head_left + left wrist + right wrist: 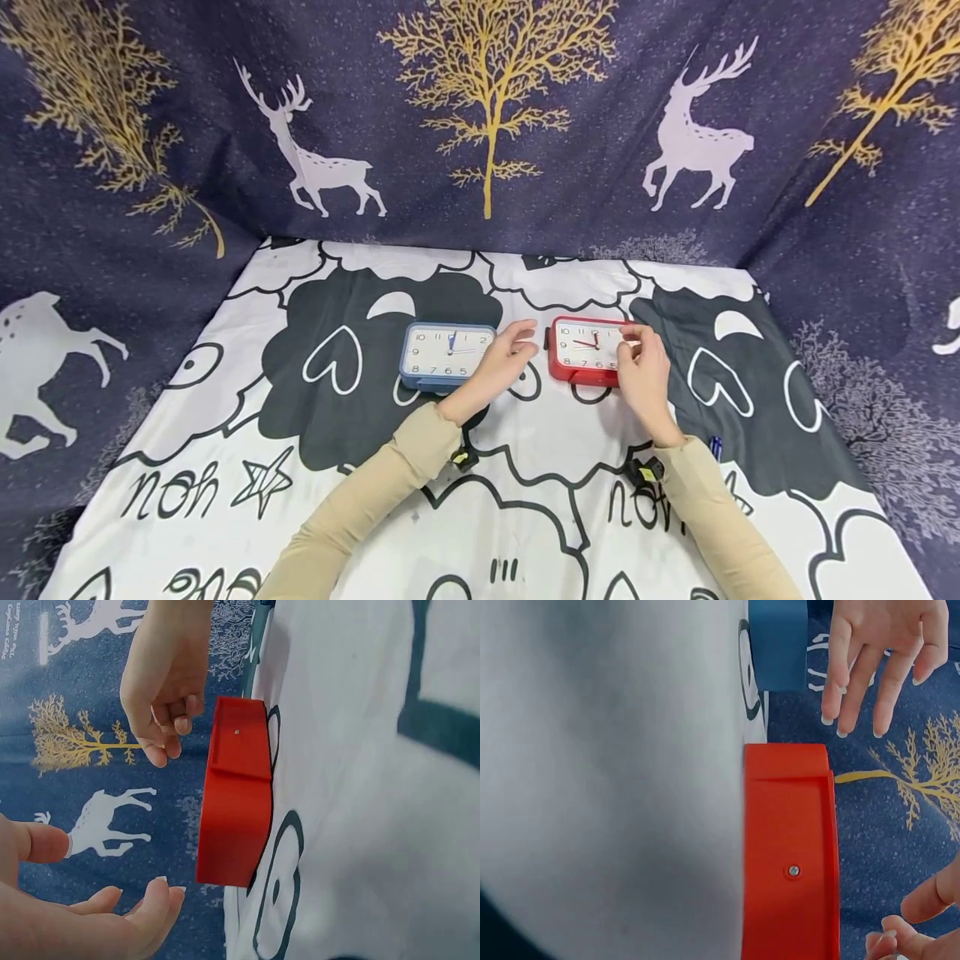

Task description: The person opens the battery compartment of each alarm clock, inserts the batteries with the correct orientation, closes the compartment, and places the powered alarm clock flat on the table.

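Note:
A red desk clock (585,372) with a white face stands on the patterned cloth. To its left stands a similar blue clock (435,384). My left hand (504,358) hovers between the two clocks, fingers spread and holding nothing. Its thumb and fingers (154,907) are apart from the red clock in the left wrist view. My right hand (643,371) is at the red clock's right end, covering part of the face. With its fingers loosely bent, that hand (166,682) shows a gap from the red casing (236,817) in the left wrist view.
A blue pen-like item (716,448) lies on the cloth to the right of my right wrist. Behind the table hangs a dark blue curtain (555,200) with deer and trees. Small black-and-yellow devices (465,457) sit at both wrists.

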A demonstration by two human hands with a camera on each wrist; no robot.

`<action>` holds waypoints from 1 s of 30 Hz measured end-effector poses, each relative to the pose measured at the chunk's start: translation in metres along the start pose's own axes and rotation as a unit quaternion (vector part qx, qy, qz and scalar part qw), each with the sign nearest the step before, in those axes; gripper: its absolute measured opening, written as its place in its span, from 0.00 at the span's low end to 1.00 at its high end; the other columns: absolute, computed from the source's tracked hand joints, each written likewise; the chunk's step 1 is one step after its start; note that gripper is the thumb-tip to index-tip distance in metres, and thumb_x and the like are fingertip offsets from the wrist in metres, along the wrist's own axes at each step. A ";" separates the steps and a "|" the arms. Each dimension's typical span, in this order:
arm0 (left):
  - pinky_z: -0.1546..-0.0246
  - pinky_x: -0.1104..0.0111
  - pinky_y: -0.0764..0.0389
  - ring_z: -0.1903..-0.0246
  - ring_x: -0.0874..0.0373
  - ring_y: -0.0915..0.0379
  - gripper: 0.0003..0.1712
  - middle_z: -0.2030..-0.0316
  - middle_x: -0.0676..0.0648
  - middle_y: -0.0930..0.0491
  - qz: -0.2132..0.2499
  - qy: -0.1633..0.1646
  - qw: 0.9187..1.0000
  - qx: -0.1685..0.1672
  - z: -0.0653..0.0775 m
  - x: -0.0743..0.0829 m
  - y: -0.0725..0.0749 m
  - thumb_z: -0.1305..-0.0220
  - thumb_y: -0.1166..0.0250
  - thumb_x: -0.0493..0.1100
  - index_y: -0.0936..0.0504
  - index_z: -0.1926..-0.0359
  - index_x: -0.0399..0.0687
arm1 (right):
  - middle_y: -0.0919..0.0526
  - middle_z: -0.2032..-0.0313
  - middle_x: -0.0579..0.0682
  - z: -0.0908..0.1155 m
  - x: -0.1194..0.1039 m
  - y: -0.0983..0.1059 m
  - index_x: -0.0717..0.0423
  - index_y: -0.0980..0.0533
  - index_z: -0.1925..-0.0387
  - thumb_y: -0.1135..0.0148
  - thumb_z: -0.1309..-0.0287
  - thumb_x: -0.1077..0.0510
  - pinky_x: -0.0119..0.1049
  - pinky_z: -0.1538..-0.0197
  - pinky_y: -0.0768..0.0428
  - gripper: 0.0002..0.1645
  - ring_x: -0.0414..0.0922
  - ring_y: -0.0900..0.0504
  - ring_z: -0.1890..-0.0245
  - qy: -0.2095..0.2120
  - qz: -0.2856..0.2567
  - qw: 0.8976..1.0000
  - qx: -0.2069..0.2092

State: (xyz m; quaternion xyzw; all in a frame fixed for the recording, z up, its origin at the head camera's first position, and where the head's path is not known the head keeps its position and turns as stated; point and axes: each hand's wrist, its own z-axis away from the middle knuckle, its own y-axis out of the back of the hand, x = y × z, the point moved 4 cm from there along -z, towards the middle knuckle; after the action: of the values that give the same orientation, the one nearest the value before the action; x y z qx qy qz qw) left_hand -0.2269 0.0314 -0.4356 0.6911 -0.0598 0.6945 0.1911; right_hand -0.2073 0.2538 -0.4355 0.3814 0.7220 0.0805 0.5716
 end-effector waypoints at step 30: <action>0.28 0.58 0.44 0.28 0.45 0.46 0.35 0.28 0.38 0.43 0.136 0.081 0.982 0.102 -0.019 -0.014 -0.042 0.31 0.51 0.46 0.44 0.27 0.38 | 0.36 0.37 0.64 -0.009 0.040 -0.003 0.65 0.46 0.31 0.63 0.31 0.58 0.37 0.40 0.39 0.29 0.51 0.35 0.41 -0.208 -0.105 0.970 -0.074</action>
State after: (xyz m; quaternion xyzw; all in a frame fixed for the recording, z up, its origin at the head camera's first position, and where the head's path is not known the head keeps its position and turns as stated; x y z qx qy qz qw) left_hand -0.2305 0.0743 -0.4579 0.6341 -0.0669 0.7699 0.0274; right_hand -0.2187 0.2806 -0.4645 0.2683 0.6155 -0.0076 0.7410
